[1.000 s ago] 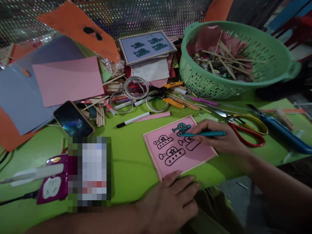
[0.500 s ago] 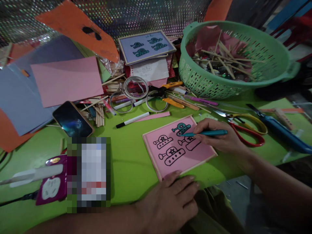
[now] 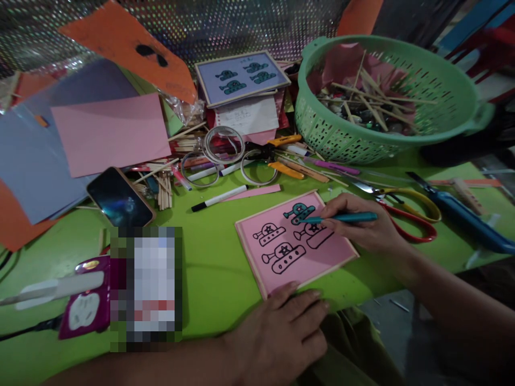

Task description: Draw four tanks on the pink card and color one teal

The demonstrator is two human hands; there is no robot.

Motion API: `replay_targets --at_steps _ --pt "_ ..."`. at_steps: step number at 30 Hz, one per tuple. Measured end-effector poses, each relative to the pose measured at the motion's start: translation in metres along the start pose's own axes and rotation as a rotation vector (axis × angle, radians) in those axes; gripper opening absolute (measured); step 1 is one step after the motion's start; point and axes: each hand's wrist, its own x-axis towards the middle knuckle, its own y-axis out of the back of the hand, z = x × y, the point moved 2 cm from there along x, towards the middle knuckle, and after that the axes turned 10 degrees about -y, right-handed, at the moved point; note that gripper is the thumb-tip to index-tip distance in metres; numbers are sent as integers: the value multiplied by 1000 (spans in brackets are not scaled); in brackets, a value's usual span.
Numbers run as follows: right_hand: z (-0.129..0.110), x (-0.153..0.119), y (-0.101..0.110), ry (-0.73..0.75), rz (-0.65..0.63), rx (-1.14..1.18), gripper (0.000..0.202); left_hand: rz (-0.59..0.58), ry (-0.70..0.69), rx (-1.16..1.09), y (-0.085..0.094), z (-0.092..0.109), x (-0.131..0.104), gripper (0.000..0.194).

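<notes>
A pink card [image 3: 261, 262] with a pale wooden border lies on the green table [image 3: 209, 284], bearing black outlines of tanks. The upper tank drawing [image 3: 300, 213] is coloured teal; the others show no teal. My right hand [image 3: 358, 220] pinches a teal pen [image 3: 354, 217], its tip at the lower part of that coloured tank. Flat at the card's near edge rests my left hand [image 3: 285, 327], fingers slightly apart and holding nothing.
Behind are a framed card [image 3: 241, 78] with teal tanks, tape rolls [image 3: 224, 145] and a green basket [image 3: 341, 134] of sticks. Scissors [image 3: 426, 203] and a blue cutter [image 3: 475, 214] lie right; a phone [image 3: 120, 198] and purple power strip [image 3: 86, 300] lie left.
The teal pen's tip has shifted slightly right along the coloured tank, and my right hand has moved a little with it. My left hand stays in place.
</notes>
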Motion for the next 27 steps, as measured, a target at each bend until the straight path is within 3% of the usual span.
replay_targets --at_steps 27 --pt "0 2 0 -20 32 -18 18 -8 1 0 -1 1 -1 24"
